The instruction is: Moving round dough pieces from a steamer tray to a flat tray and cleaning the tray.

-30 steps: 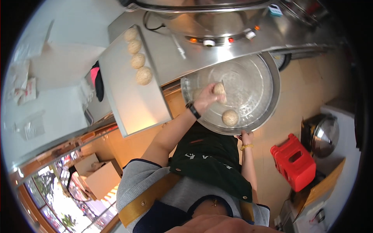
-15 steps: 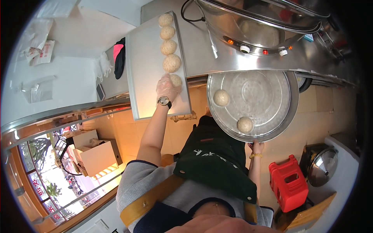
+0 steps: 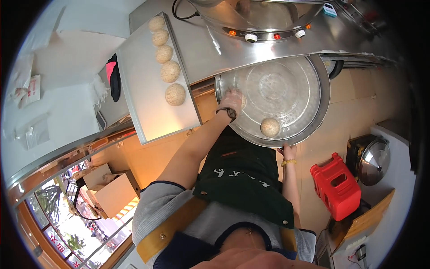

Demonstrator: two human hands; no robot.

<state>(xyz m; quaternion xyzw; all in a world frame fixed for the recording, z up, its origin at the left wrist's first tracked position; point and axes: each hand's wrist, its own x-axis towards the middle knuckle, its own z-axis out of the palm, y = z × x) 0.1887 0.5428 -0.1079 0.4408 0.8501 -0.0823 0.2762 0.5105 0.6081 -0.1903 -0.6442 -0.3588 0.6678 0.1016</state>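
My left hand (image 3: 230, 98), in a clear glove and wearing a wristwatch, has its fingers around a speckled pale ball (image 3: 241, 102), mostly hidden by the hand, at the left side of a wide round metal pan (image 3: 306, 83). A second ball (image 3: 270, 127) lies near the pan's lower side. The pan's near rim is gripped by my right hand (image 3: 287, 150). To the left, a rectangular metal tray (image 3: 150, 123) holds several similar balls in a column (image 3: 170, 71) along its right side.
A steel counter (image 3: 224, 58) carries a large round appliance with knobs (image 3: 251, 18). A pink-and-black cloth (image 3: 113, 76) lies left of the tray. A red plastic jerrycan (image 3: 336, 188) and a metal lid (image 3: 376, 161) are low at the right; cardboard boxes (image 3: 114, 197) are at lower left.
My left hand carried a ball from the pan to the tray's lower end, released it there, and returned to the other ball in the pan. The tray's column is one ball longer.
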